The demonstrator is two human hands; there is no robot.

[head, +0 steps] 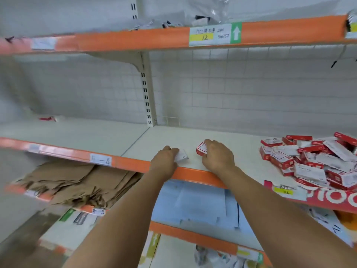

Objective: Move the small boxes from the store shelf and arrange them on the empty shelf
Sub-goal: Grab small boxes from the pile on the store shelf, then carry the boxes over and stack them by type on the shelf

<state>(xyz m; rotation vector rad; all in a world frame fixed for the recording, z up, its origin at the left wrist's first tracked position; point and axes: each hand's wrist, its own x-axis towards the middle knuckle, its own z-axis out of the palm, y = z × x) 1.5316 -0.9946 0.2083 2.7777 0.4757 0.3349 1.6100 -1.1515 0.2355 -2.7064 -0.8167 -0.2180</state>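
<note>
You've got one box in each hand right now: your left hand (pixel 167 156) is curled over a white-faced box (pixel 181 156) and your right hand (pixel 216 154) is pinching a red box (pixel 201 148), both down near the front of the shelf (pixel 193 136) and just apart from each other. I'd say you're setting them down, so square each one to the orange edge (pixel 193 176) and nudge them side by side before letting go, same face up if you want a tidy row; right now one shows white and the other red. The rest of the boxes sit in a loose pile (pixel 313 161) off to your right on the same white board. Plenty of bare shelf runs left past the upright (pixel 147 89), flattened cardboard (pixel 77 182) lies one level down, and a wire grid backs the bay.
</note>
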